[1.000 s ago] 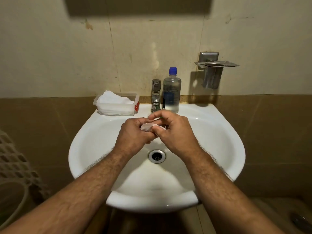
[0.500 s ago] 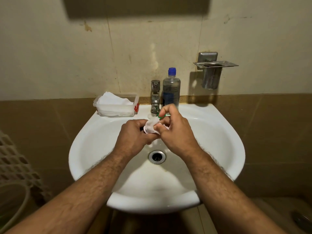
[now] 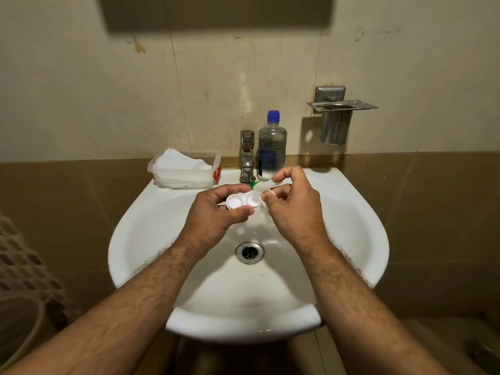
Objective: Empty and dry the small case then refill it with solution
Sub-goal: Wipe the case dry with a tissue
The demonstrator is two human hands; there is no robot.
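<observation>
A small white two-well case (image 3: 243,201) sits in my left hand (image 3: 216,212), pinched between thumb and fingers above the white sink (image 3: 151,228). Both wells face up and look open. My right hand (image 3: 290,204) is just right of the case, its fingertips pinching a small white tissue piece (image 3: 266,192) by the right well. A green cap (image 3: 253,185) peeks out behind the case. The clear solution bottle (image 3: 272,147) with a blue cap stands on the sink's back ledge, right of the tap (image 3: 247,158).
A clear plastic tub of white tissues (image 3: 186,169) rests on the sink's back left. A metal holder (image 3: 338,120) hangs on the wall at right. The drain (image 3: 249,252) lies below my hands. A lattice basket (image 3: 21,266) stands at the left.
My hands have parted: the tissue that covered the case has come away to the right, and both wells now show in my left hand.
</observation>
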